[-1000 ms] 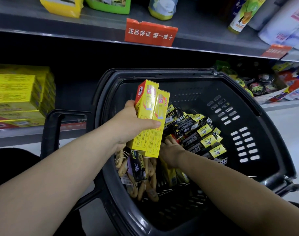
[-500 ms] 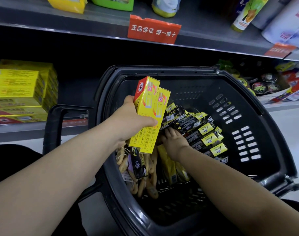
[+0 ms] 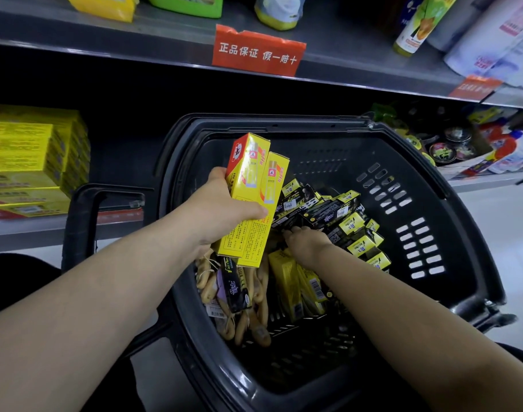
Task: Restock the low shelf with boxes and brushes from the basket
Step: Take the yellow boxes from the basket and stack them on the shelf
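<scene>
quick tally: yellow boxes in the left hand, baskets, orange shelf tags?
Yellow boxes in left hand: 2
Basket: 1
Orange tags: 2
Total: 5

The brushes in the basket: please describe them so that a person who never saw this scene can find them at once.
Find the dark basket in the middle of the picture. Against its left inner wall, below the two yellow boxes that the left hand holds up, lies a bundle of brushes. Only they are tan, long and round-ended; their neighbours are all printed boxes.
</scene>
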